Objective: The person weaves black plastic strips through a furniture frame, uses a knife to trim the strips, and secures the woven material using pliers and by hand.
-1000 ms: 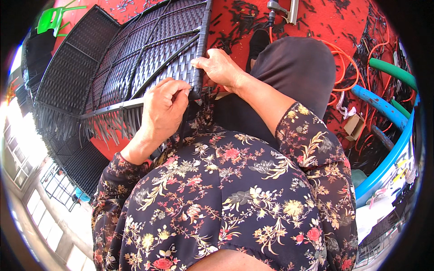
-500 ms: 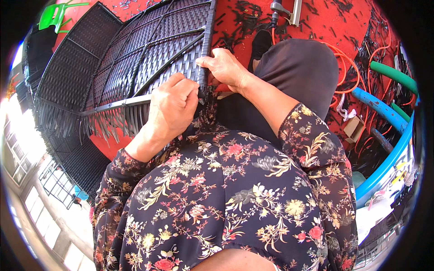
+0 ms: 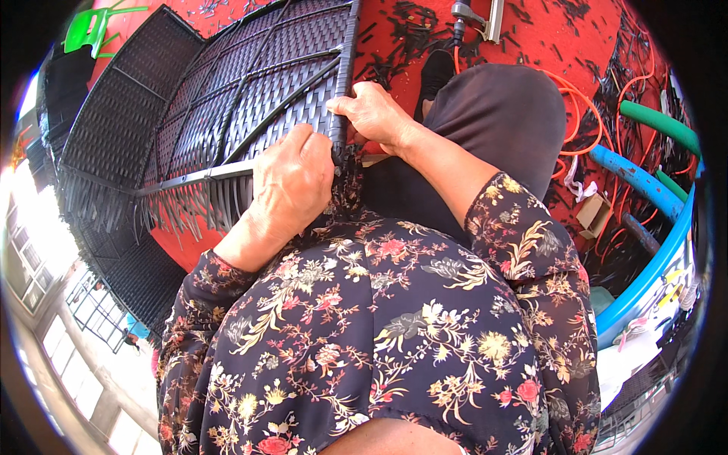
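Observation:
A black woven wicker panel (image 3: 292,95) on a ribbed frame slants across the upper left, its near corner close to my lap. My left hand (image 3: 292,174) is a closed fist at that corner, over the end of the bare metal bar (image 3: 205,175). What its fingers pinch is hidden behind the knuckles. Just beyond it, my right hand (image 3: 374,114) grips the panel's wrapped right edge, thumb on top and fingers underneath. Loose strip ends (image 3: 201,203) hang in a fringe below the bar. A second woven side (image 3: 121,114) joins the panel at the left.
Black strip scraps (image 3: 409,30) litter the red floor covering (image 3: 523,45). A metal air tool (image 3: 469,14) with an orange hose (image 3: 582,114) lies ahead. At right are a blue tub (image 3: 644,292), a cardboard box (image 3: 594,215) and thick pipes; a green chair (image 3: 87,29) stands far left.
My left fist has turned over slightly, showing more of its back and hiding the thumb. My right hand keeps its grip, and the panel has barely shifted.

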The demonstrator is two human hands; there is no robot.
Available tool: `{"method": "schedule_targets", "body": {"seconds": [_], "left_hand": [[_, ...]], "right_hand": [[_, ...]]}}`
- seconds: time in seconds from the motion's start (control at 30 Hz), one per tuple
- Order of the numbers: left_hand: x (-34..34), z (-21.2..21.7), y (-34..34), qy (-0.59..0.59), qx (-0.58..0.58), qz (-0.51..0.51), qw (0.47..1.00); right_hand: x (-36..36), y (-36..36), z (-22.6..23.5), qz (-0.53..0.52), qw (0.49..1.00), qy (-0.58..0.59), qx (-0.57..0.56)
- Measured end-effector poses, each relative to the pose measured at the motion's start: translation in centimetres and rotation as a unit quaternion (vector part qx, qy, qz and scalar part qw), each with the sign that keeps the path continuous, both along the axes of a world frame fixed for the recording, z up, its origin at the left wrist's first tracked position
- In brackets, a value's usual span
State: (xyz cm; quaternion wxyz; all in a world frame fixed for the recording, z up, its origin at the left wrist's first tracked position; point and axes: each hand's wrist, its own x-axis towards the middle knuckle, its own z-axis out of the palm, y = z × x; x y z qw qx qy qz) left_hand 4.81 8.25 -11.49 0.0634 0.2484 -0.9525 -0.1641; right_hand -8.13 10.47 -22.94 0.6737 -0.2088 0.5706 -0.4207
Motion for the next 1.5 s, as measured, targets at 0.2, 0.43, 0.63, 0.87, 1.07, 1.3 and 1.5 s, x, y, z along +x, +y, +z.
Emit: {"method": "schedule_targets", "body": {"seconds": [0.2, 0.43, 0.63, 0.87, 1.07, 1.3, 1.5], "left_hand": [[-0.3, -0.5, -0.9, 0.012, 0.015, 0.005, 1.000], [1.1, -0.6, -0.5, 0.059, 0.152, 0.125, 0.979], [2.5, -1.7, -0.1, 0.182, 0.309, 0.230, 0.905], [2.1, -2.4, 0.6, 0.247, 0.349, 0.203, 0.881], [1.7, -3.0, 1.2, 0.264, 0.278, 0.137, 0.913], [0.9, -3.7, 0.4, 0.309, 0.208, 0.030, 0.928], [0.4, -4.5, 0.4, 0.335, 0.188, -0.011, 0.923]], "right_hand": [[-0.2, 0.1, 0.5, 0.003, 1.000, 0.012, 0.005], [-0.2, 0.1, 0.2, -0.004, 1.000, 0.018, -0.015], [-1.2, 1.0, 2.5, 0.012, 0.999, 0.047, -0.008], [-0.8, 4.0, 4.1, -0.069, 0.997, 0.040, 0.001], [-0.6, 5.5, 4.5, -0.052, 0.973, 0.207, -0.090], [-2.7, 4.4, 5.2, 0.034, 0.965, 0.258, -0.031], [-4.4, -0.5, 8.1, 0.316, 0.832, 0.455, -0.017]]}}
